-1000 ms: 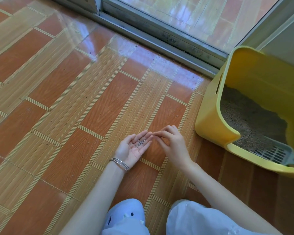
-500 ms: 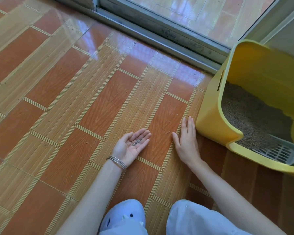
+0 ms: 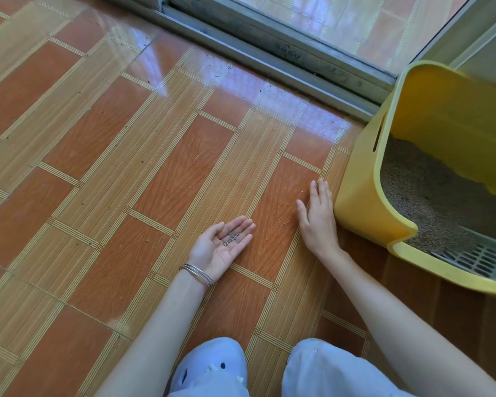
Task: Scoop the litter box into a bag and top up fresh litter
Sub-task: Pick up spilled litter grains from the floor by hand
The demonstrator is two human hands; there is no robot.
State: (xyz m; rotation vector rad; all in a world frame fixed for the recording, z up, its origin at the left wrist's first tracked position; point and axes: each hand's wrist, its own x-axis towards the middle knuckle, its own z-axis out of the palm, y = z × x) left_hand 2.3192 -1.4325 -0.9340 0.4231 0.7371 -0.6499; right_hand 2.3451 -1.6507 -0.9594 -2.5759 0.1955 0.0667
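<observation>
On the floor [image 3: 155, 173], left grip [image 3: 219, 250] palm up, open, grey litter grains [image 3: 232, 238] in it; right grip [image 3: 318, 222] flat, fingers straight, holding nothing, just beside yellow litter box [image 3: 361, 202]; inside, litter [image 3: 430, 196] and grey scoop [image 3: 476, 259].

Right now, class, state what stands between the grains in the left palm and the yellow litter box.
The right hand lies flat on the floor, directly between the left hand, whose open palm carries the grains, and the litter box. The box's near side is tall there; its front lip is lower.
</observation>
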